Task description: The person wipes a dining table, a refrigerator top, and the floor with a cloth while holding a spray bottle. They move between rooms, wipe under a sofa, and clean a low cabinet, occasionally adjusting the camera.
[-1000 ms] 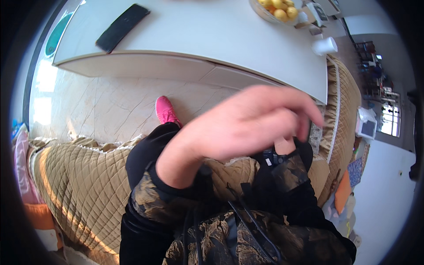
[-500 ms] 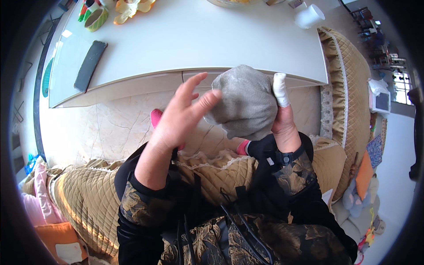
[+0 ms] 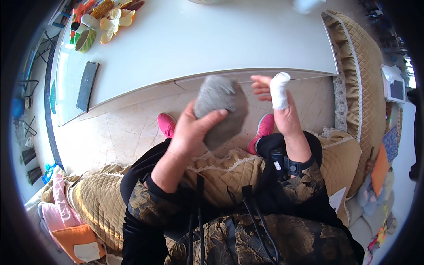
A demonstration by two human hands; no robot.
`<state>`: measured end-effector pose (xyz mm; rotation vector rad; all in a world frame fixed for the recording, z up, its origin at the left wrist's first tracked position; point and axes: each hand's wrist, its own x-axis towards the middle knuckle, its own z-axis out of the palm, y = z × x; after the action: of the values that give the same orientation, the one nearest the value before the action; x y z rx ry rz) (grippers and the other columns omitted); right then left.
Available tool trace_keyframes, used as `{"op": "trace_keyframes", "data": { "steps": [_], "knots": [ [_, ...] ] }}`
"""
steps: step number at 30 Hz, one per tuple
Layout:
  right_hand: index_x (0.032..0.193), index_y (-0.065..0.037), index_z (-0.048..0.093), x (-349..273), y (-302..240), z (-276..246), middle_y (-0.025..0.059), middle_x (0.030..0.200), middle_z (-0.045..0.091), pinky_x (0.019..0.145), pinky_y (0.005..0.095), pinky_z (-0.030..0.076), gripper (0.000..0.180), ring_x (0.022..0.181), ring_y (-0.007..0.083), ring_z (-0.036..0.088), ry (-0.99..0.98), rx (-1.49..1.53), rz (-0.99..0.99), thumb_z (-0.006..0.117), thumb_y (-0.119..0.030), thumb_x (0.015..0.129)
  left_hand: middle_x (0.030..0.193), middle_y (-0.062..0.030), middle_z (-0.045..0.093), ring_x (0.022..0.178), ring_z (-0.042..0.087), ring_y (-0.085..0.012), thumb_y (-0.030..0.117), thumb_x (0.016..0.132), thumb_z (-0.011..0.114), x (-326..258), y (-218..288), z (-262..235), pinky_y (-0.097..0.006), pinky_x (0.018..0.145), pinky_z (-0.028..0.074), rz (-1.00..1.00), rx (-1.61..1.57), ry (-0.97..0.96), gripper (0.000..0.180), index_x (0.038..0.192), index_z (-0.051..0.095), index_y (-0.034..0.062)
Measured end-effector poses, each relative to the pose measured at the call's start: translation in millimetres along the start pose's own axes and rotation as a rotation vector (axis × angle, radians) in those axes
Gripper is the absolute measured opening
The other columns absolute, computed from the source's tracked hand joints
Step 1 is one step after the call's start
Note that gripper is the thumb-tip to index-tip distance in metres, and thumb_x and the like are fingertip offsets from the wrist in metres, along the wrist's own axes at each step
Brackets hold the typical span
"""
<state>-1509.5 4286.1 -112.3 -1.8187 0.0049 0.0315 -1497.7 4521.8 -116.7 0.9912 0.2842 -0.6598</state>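
A soft grey cloth, rounded and cap-like, is in my left hand. The thumb lies across its near face, and the fingers are hidden behind it. Its upper part is blurred by motion. Just to the right, apart from the cloth, my right hand is open with its fingers stretched toward the left. White bandage wraps what looks like the thumb of that hand. Both hands are above the floor between my knees and the table's front edge.
A white table lies ahead, holding a dark phone, a green striped cup, orange peel and a blurred white cup. Quilted tan sofa covers surround my seat. Pink shoes rest on the floor.
My left hand has closed on the grey cloth, which has moved left and turned. My right hand has let go of it and opened. The view has shifted slightly.
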Motion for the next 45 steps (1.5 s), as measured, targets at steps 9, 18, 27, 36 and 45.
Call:
{"op": "trace_keyframes", "data": {
  "steps": [9,18,27,36,45],
  "knots": [
    [0.129,0.0,0.062,-5.7,-5.0,-1.3,0.0097,0.108,0.071,0.086,0.0315,0.052,0.072,0.094,0.0157,0.068,-0.068,0.197,-0.036,0.032,-0.061,0.102,0.121,-0.0174,0.061,0.109,0.062,-0.0291,0.024,0.082,0.082,3.8,86.0,-83.1,-0.041,0.09,0.052,0.836,1.254,0.963,0.06,0.131,0.053,0.0032],
    [0.127,0.002,0.062,-4.7,-9.3,-9.0,0.0095,0.107,0.072,0.085,0.0311,0.053,0.067,0.091,0.0155,0.069,-0.046,0.26,-0.018,0.039,-0.055,0.101,0.121,-0.0193,0.057,0.112,0.056,-0.0407,0.019,0.078,0.079,52.4,52.2,-92.8,-0.049,0.094,0.047,0.841,1.467,0.891,0.057,0.125,0.051,0.0053],
    [0.125,0.001,0.062,-8.4,-17.6,-6.1,0.0106,0.105,0.072,0.084,0.031,0.054,0.066,0.09,0.0159,0.069,-0.029,0.34,0.012,0.035,-0.054,0.103,0.106,-0.0094,0.065,0.096,0.062,-0.0201,0.017,0.083,0.08,64.0,69.3,-45.5,-0.032,0.087,0.05,0.599,0.458,0.528,0.048,0.121,0.056,0.002],
    [0.122,0.0,0.064,-21.8,-16.5,-35.5,0.0099,0.102,0.072,0.081,0.0306,0.054,0.07,0.087,0.0157,0.069,0.097,0.435,-0.029,0.032,-0.06,0.104,0.118,-0.0231,0.06,0.108,0.058,-0.0426,0.031,0.081,0.077,76.9,40.2,-48.1,-0.049,0.092,0.047,0.754,1.293,0.908,0.06,0.127,0.049,0.004],
    [0.115,0.0,0.067,-18.7,-28.1,-40.7,0.0093,0.097,0.072,0.078,0.0294,0.053,0.073,0.081,0.0155,0.068,0.184,0.625,0.012,0.032,-0.063,0.103,0.118,-0.0227,0.058,0.111,0.055,-0.0436,0.017,0.079,0.078,100.1,-22.9,55.1,-0.049,0.093,0.046,0.854,1.315,0.545,0.058,0.127,0.048,0.0026]
  ]
}}
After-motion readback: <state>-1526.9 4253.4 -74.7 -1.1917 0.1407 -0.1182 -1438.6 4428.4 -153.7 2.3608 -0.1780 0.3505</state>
